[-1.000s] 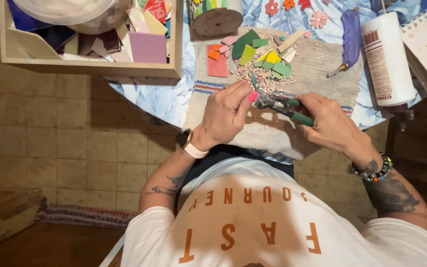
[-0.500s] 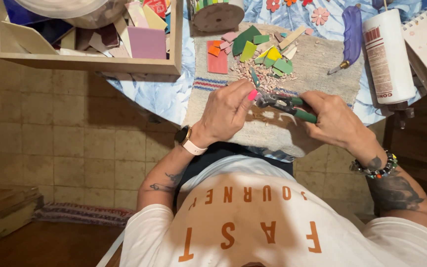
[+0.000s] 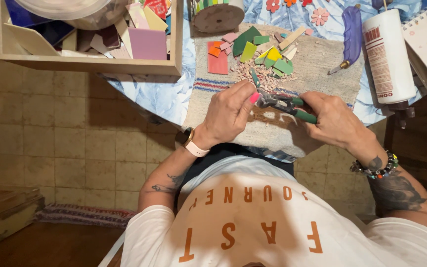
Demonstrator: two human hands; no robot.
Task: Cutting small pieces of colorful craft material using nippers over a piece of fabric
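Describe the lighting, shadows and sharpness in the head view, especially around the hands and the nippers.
Head view: warm, even indoor light; the left hand and right hand read sharply, as do the green-handled nippers; soft shadows fall under the hands on the woven mat; mild glare on the white glue bottle; the wooden tray bows slightly toward the frame edge; the lower left corner is dim.

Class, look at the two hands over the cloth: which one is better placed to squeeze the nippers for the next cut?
Right. The right hand already grips the green-handled nippers; the left hand pinches a small green tile piece at their tip.
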